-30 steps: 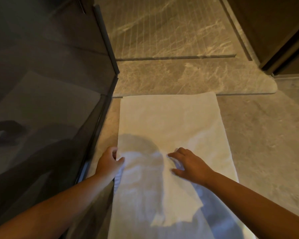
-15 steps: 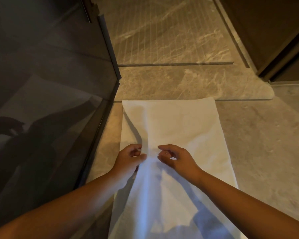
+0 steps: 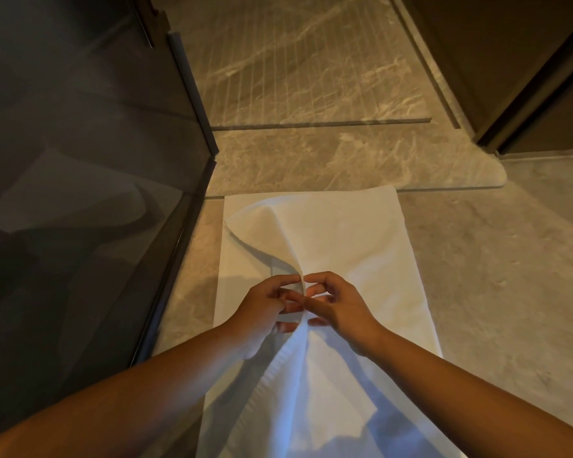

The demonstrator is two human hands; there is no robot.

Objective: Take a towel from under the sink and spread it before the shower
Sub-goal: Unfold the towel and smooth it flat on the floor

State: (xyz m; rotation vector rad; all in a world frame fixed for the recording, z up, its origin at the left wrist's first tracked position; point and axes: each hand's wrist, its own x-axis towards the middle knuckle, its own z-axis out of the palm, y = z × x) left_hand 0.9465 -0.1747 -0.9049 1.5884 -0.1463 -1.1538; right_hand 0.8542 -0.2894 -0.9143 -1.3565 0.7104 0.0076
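A white towel lies lengthwise on the stone floor, its far edge at the shower's low threshold. My left hand and my right hand meet over the towel's middle, and both pinch a raised ridge of its upper layer between fingers and thumb. The cloth peaks upward from the pinch toward the far left corner, showing a second layer beneath. The near end of the towel runs out of view under my forearms.
A dark glass shower panel with a metal edge stands along the left, close to the towel. The ribbed shower floor lies beyond the threshold. A dark wooden door frame is at the right. Bare floor tiles extend right.
My hands moved from apart on the flat towel to the middle, pinched the upper layer and lifted it into a ridge. The far left part of that layer has risen off the floor.
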